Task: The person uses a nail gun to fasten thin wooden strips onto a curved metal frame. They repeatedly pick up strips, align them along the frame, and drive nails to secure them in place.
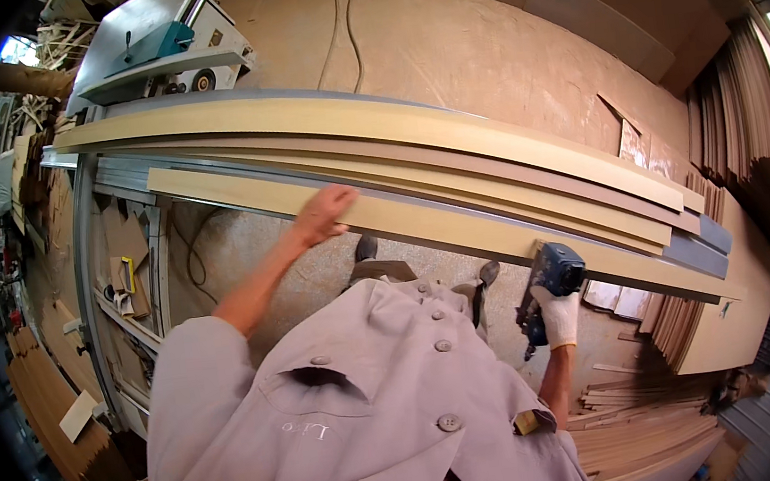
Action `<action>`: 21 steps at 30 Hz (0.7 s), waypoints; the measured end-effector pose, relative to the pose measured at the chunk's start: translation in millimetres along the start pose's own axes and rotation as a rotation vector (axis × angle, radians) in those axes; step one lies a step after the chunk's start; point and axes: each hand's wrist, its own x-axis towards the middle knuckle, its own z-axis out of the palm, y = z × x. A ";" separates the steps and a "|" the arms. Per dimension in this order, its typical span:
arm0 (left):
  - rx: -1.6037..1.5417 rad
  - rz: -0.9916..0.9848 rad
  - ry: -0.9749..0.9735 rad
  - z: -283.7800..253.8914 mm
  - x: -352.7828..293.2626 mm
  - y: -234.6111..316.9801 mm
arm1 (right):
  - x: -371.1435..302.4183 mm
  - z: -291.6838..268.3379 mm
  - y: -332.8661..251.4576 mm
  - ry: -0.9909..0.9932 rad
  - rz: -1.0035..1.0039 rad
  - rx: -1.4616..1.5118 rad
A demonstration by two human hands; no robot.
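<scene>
Leaning over a long metal frame (109, 234), the person steadies a pale wooden strip (421, 222) with the bare left hand (323, 214), fingers spread flat on its top face rather than closed around it. The right hand (560, 314), in a white glove, is clenched around the handle of a blue power tool (549, 281), whose head is pressed against the near edge of that same strip, well to the right of the left hand. The strip lies nearest the person on the frame, running from the far left down toward the near right; just beyond it lie several more long strips (451, 152), pale and brownish, side by side and touching. From where I stand, the tool sits toward the right-hand part of the strip, with a shorter stretch to its right and a much longer one to its left, but I cannot tell from the surface which portion has been worked, so how much is finished stays unclear. The other strips look untouched by either hand. Behind the frame, at the far left, stands a grey and teal machine (159, 48). Stacks of boards (646, 444) lie on the floor at the near right, and more sheets (749, 104) lean against the right-hand wall.
</scene>
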 end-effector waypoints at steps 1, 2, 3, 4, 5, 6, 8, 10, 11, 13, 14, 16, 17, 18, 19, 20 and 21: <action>0.005 -0.013 0.002 -15.6 -18.3 -27.9 | -3.6 24.2 0.3 0.003 0.005 -0.020; 0.019 -0.031 0.000 -32.5 -37.3 -56.3 | -6.9 49.2 0.7 -0.002 0.011 -0.034; 0.031 -0.048 -0.012 -44.1 -52.7 -74.5 | -13.7 72.9 -8.4 -0.049 0.025 -0.025; 0.026 -0.042 -0.018 -52.0 -62.6 -83.0 | -22.1 96.2 -18.1 -0.095 0.056 -0.053; 0.020 -0.030 -0.016 -57.7 -64.6 -87.2 | -27.4 118.9 -23.4 -0.107 0.039 -0.098; 0.013 -0.018 -0.015 -61.7 -65.6 -89.1 | -33.2 139.1 -26.6 -0.119 0.023 -0.144; -0.001 -0.037 -0.006 -60.0 -64.7 -85.4 | -39.3 174.1 -27.4 -0.146 -0.026 -0.162; -0.010 -0.042 0.017 -56.5 -65.5 -83.8 | -43.5 198.5 -30.4 -0.158 -0.126 -0.245; 0.029 -0.049 0.041 -51.5 -64.7 -83.1 | -49.2 207.4 -36.7 -0.151 -0.110 -0.230; 0.022 -0.048 0.041 -51.7 -65.1 -85.7 | -62.1 219.4 -52.4 -0.133 -0.079 -0.201; 0.019 -0.047 0.042 -52.1 -64.5 -86.8 | -62.2 220.5 -52.6 -0.137 -0.051 -0.202; -0.001 -0.046 0.042 -53.6 -62.3 -86.3 | -62.8 220.8 -55.5 -0.146 0.006 -0.200; -0.009 -0.046 0.041 -55.1 -61.5 -85.3 | -64.7 222.9 -60.2 -0.156 0.037 -0.204; -0.011 -0.056 0.040 -56.8 -60.8 -84.2 | -66.0 223.8 -67.9 -0.166 0.068 -0.208; -0.013 -0.063 0.041 -62.0 -57.6 -80.3 | -67.1 224.6 -74.8 -0.174 0.098 -0.213; -0.015 -0.072 0.043 -64.2 -56.0 -78.0 | -67.2 226.0 -74.8 -0.170 0.110 -0.189; -0.018 -0.066 0.048 -61.6 -55.7 -78.0 | -67.6 227.7 -73.6 -0.166 0.121 -0.166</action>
